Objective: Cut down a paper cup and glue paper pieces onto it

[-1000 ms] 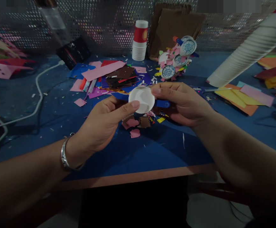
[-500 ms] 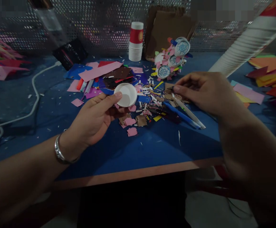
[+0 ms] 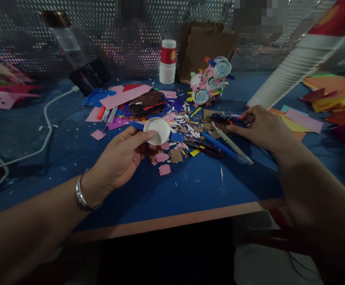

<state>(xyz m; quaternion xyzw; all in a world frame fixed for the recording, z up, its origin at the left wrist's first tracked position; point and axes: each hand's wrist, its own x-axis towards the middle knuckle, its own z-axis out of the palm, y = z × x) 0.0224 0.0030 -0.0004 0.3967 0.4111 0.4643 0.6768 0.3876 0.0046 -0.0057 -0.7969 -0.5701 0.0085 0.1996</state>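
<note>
My left hand (image 3: pixel 117 158) pinches a cut-off white paper cup bottom (image 3: pixel 160 128), thumb on its inside and fingers beneath. My right hand (image 3: pixel 257 126) is closed at the right end of a dark tool (image 3: pixel 221 117) with a small red spot, whose kind I cannot make out. Below that tool lie a blue pen-like stick (image 3: pixel 224 148) and a pale, slim cutter-like tool (image 3: pixel 234 146). Dark-handled scissors (image 3: pixel 206 147) rest among paper scraps (image 3: pixel 187 128). Behind them stands a craft piece (image 3: pixel 210 85) of white discs with blue drawings and pink paper.
A short paper cup stack (image 3: pixel 168 61) stands at the back beside brown cardboard (image 3: pixel 206 51). A long cup stack (image 3: pixel 297 59) leans at right. Coloured paper (image 3: pixel 130 97) lies left of centre, more paper (image 3: pixel 335 95) at right. A white cable (image 3: pixel 46 118) crosses the left side.
My right hand has shifted right and slightly down; the dark tool beside its fingers now shows more plainly. My left hand still holds the cup bottom. The camera view has shifted a little.
</note>
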